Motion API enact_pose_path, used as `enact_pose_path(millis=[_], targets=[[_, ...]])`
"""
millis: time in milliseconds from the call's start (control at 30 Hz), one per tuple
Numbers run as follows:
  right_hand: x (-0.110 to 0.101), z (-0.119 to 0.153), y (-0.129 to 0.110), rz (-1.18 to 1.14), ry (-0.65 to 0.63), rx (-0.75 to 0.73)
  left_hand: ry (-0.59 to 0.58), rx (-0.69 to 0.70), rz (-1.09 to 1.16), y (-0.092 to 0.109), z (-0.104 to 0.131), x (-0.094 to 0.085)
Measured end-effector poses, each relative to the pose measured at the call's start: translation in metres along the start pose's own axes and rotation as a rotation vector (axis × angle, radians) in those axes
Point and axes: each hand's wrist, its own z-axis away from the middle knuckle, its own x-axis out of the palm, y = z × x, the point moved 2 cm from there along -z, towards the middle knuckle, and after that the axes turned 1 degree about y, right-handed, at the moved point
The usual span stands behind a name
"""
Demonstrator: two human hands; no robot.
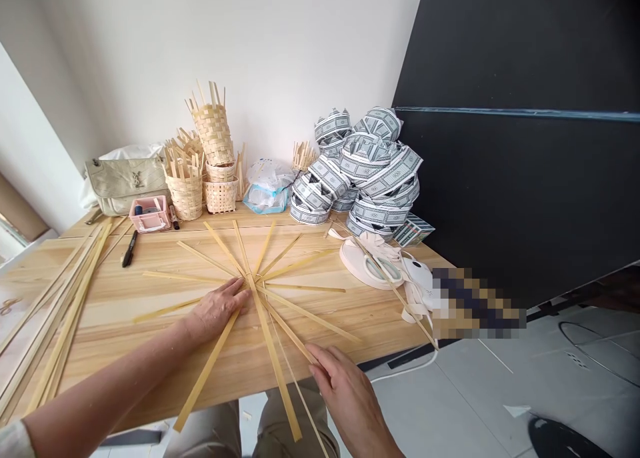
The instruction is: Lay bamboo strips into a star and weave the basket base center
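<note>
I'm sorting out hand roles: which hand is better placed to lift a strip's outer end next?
Probably the right hand: its thumb and fingers hold a strip near its outer end. The left hand has its fingertips by the strips' crossing, seemingly better placed for steadying.

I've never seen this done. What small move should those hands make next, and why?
Perhaps the right hand should lift the flat strip it pinches slightly and pass the thin strand beneath: that strand lies close beside it and runs past the table's front edge, while the left hand rests by the crossing, seemingly steadying it.
</note>
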Motion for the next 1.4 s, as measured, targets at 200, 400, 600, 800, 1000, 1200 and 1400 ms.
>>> enact_pose_path(millis=[200, 400, 600, 800, 1000, 1200, 1400], targets=[[-0.008, -0.004, -0.001, 0.068, 0.002, -0.028, -0.012, -0.005, -0.079, -0.009, 0.004, 0.01], [-0.014, -0.012, 0.007, 0.134, 0.086, -0.029, -0.018, -0.016, -0.062, -0.012, 0.005, 0.013], [-0.011, -0.014, 0.016, 0.139, 0.021, 0.008, -0.026, -0.015, -0.059, -0.01, 0.004, 0.01], [-0.017, -0.016, 0.016, 0.187, -0.028, 0.063, -0.031, -0.005, -0.074, -0.01, 0.005, 0.011], [-0.023, -0.024, 0.016, 0.126, -0.122, 0.064, -0.058, -0.01, -0.112, -0.008, 0.005, 0.009], [-0.036, -0.032, 0.018, 0.096, -0.234, 0.134, -0.053, 0.017, -0.101, -0.008, 0.004, 0.007], [-0.047, -0.039, 0.015, 0.056, -0.327, 0.098, -0.072, 0.017, -0.158, -0.01, 0.005, 0.01]])
